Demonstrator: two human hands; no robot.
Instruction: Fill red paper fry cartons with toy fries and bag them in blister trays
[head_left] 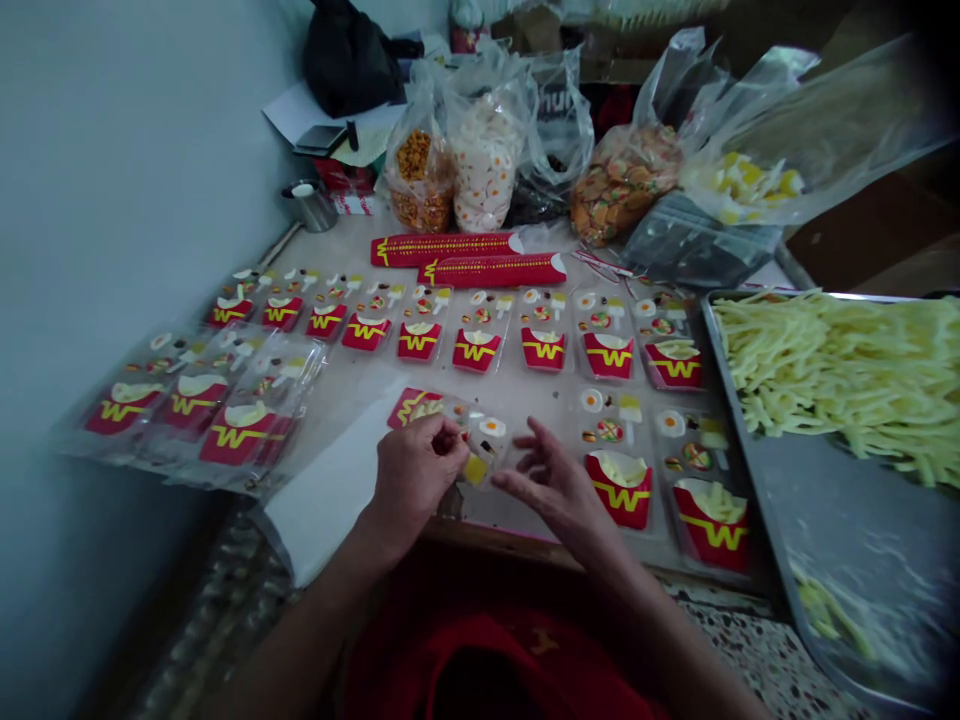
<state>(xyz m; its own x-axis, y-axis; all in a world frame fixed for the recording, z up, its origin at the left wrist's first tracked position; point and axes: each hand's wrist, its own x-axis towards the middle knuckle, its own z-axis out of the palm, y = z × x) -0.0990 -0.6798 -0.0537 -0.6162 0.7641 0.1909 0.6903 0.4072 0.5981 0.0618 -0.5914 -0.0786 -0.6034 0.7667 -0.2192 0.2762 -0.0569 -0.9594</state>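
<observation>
A clear plastic tray [459, 412] lies sideways on the table between my hands. It holds a red fry carton [405, 404] with a yellow W, a small fried-egg piece [492, 427] and a yellow piece [475, 469]. My left hand [416, 475] is over the tray, thumb and fingertips pinched together; whatever is between them is too small to make out. At the tray's other end, my right hand [559, 485] has its fingers apart and holds nothing. To its right lies a similar filled tray with a red carton [619, 490].
Several filled trays [476, 345] stand in a row behind, with more wrapped at left [191, 405]. Stacked red cartons [495, 270] lie farther back. Bags of small pieces [484, 165] line the rear. A metal tray [795, 510] of pale yellow strips [847, 370] sits at right.
</observation>
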